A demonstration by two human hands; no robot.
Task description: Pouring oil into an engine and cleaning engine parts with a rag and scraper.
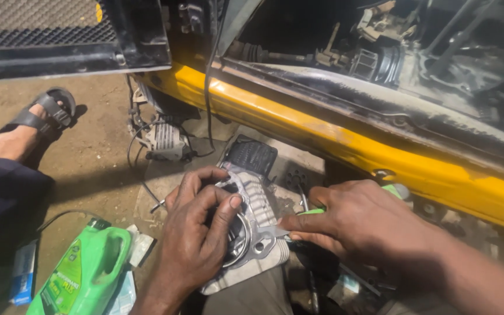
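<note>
L hand (196,233) fingers clamped round finned metal cylinder (252,233); R hand (357,224) fingers pinched on green-handled tool (316,213) at its flange.

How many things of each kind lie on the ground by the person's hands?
Finned metal engine parts: 2, one under the left hand, one behind
Green jug: 1
Green-handled tool in the right hand: 1
Sandal: 1
Total: 5

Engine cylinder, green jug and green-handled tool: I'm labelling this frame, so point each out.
engine cylinder (262,205): head view, on its finned side.
green jug (88,269): head view, on its body.
green-handled tool (312,212): head view, on the handle stretch near the right hand's thumb.
</note>
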